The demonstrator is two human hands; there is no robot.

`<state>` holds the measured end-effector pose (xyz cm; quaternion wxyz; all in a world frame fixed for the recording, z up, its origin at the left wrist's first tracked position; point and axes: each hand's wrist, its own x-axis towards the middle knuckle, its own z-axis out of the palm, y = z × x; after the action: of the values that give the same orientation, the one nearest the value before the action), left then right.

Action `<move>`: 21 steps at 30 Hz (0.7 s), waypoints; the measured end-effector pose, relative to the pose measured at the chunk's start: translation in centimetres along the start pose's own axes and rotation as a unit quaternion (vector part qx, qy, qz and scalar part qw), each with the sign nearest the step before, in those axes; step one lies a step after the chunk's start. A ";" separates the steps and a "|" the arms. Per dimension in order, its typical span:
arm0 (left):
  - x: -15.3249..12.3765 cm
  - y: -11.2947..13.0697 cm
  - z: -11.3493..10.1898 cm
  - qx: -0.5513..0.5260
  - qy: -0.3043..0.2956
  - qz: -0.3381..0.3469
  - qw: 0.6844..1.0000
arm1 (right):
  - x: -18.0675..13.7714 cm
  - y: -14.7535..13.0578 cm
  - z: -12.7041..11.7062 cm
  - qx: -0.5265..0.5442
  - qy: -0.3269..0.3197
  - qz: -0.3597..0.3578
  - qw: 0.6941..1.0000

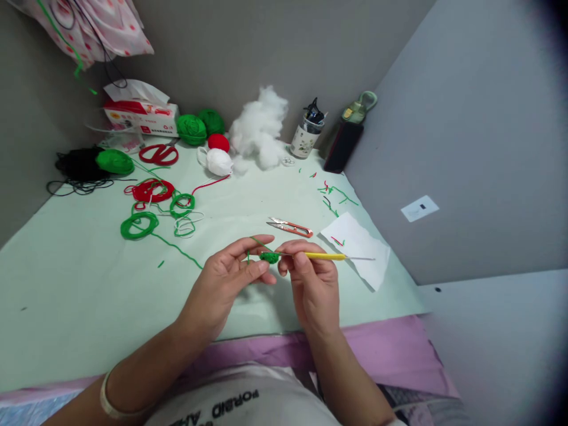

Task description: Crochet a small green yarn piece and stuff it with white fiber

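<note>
I have a worktop (89,302) under a pale green cover, tucked into a corner: a grey back wall (199,53) and a paler right wall (444,118) carrying a white socket plate (419,208). Purple cloth (390,355) shows along the front edge, and dotted pink cloth (104,29) hangs at upper left.

Over the front part of the surface, the left hand (226,272) pinches a small green crochet piece (269,258) between thumb and fingers, with a green strand passing over the forefinger. The right hand (314,281) has its fingers closed round a yellow-handled hook (328,256), one end at the piece, the other pointing right. I see the piece between the two hands, raised above the worktop.

Just beyond the hands lie orange snips (290,228); to the right is a sheet of white paper (364,266) with yarn scraps on it. Loose yarn coils (139,226) spread to the left. Towards the back I make out black yarn (77,163), red scissors (158,155), a tissue box (155,121), yarn balls (191,129), white stuffing (261,127), a pen cup (305,141) and a green bottle (355,110).
</note>
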<state>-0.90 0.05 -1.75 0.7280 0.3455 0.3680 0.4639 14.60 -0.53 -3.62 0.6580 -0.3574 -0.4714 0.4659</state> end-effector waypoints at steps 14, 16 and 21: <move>0.0 0.2 0.3 -0.046 -0.028 0.003 0.999 | -0.2 -0.5 0.8 0.070 0.018 0.046 0.996; 0.1 0.2 0.3 -0.040 -0.013 0.015 0.999 | -0.3 -0.5 0.9 0.078 0.014 0.048 0.996; 0.2 0.2 0.4 -0.043 -0.019 0.013 0.999 | -0.2 -0.6 1.0 0.113 0.006 0.073 0.991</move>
<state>-0.61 0.27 -1.43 0.7429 0.3272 0.3295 0.4822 13.81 -0.88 -2.87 0.6614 -0.3174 -0.3845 0.5603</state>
